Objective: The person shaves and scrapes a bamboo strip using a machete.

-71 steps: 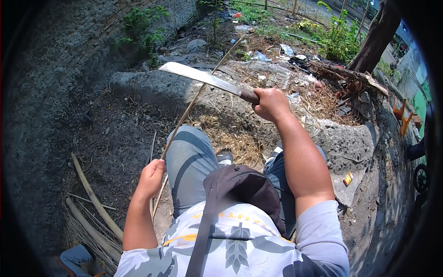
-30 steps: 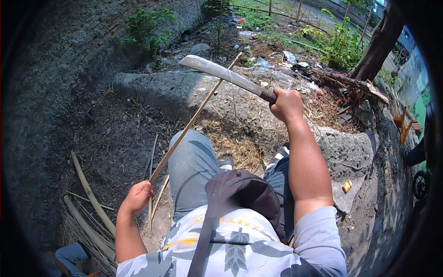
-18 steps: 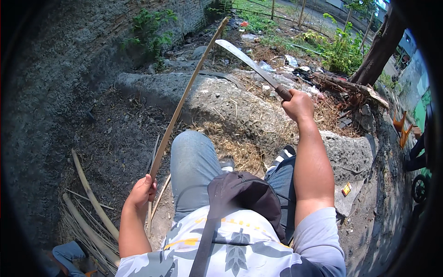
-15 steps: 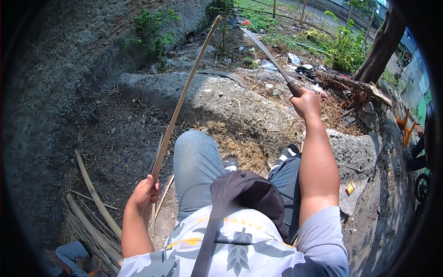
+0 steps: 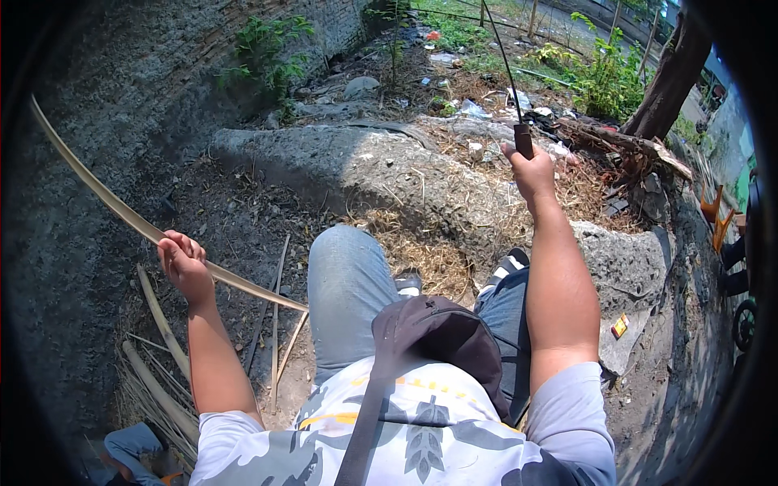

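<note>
My left hand [image 5: 186, 267], raised at the left, is closed round a long, flat, pale bamboo strip [image 5: 105, 190]. The strip slants across me, its far end up at the left by the wall and its other end by my left knee. Held out in front on the right, my right hand [image 5: 533, 176] grips a machete [image 5: 523, 139] by its dark handle. The blade points up and away, seen nearly edge-on, apart from the strip. Several thin strips [image 5: 275, 348] lie on the ground beside my left leg.
A rough wall [image 5: 89, 259] rises at the left. Curved poles and thin sticks [image 5: 166, 393] are heaped at the lower left, near another person's leg [image 5: 134, 445]. Ahead runs a low concrete ledge [image 5: 316, 166]. At the right stand a tree trunk [image 5: 668, 81] and an orange object [image 5: 717, 219].
My left hand has risen, and the strip has swung from nearly upright to slanting up leftward. The machete has turned from pointing up-left to nearly straight up, its blade now edge-on.
</note>
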Demonstrator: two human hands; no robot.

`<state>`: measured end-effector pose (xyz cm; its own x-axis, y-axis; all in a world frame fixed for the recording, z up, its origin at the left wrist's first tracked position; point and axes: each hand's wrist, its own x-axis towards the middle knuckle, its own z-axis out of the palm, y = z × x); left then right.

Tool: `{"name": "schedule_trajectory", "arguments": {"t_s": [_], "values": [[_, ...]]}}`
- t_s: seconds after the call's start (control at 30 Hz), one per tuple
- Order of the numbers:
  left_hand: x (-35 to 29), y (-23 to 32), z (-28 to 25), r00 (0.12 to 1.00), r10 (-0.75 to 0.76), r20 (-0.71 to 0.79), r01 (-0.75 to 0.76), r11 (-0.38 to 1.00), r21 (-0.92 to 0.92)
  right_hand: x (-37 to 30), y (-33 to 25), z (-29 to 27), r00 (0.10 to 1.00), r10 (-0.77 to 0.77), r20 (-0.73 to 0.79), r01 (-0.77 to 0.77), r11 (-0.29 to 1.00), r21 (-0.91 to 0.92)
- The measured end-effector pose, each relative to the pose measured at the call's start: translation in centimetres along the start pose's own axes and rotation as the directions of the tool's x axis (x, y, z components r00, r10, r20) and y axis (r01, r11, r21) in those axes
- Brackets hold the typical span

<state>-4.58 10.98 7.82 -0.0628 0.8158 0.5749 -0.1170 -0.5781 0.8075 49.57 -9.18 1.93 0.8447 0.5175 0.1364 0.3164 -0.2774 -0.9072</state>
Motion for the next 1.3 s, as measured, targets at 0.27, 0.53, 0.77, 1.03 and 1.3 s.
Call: {"name": "schedule_trajectory", "arguments": {"t_s": [0.27, 0.53, 0.77, 1.03, 1.3], "values": [[4.1, 3.2, 7.6, 0.914, 0.137, -0.381, -0.099, 0.988, 0.118, -2.1, -1.9, 1.1, 0.975, -0.090, 0.201, 0.067, 0.991, 0.116], [-4.3, -1.2, 10.2, 0.938, -0.345, -0.036, 0.327, 0.915, -0.237, -5.4, -4.8, 3.7, 0.842, -0.150, 0.519, 0.016, 0.968, 0.252], [-8.2, 0.4, 15.4, 0.865, -0.379, 0.328, 0.480, 0.815, -0.324, -9.0, -6.0, 7.2, 0.702, -0.201, 0.683, -0.208, 0.860, 0.467], [-11.4, 0.1, 19.1, 0.825, -0.352, 0.442, 0.521, 0.776, -0.355, -9.7, -5.6, 8.0, 0.699, -0.180, 0.692, -0.239, 0.853, 0.464], [-10.9, 0.7, 18.8, 0.796, -0.274, 0.540, 0.511, 0.783, -0.355, -9.5, -5.4, 8.6, 0.709, -0.110, 0.697, -0.322, 0.829, 0.458]]}}
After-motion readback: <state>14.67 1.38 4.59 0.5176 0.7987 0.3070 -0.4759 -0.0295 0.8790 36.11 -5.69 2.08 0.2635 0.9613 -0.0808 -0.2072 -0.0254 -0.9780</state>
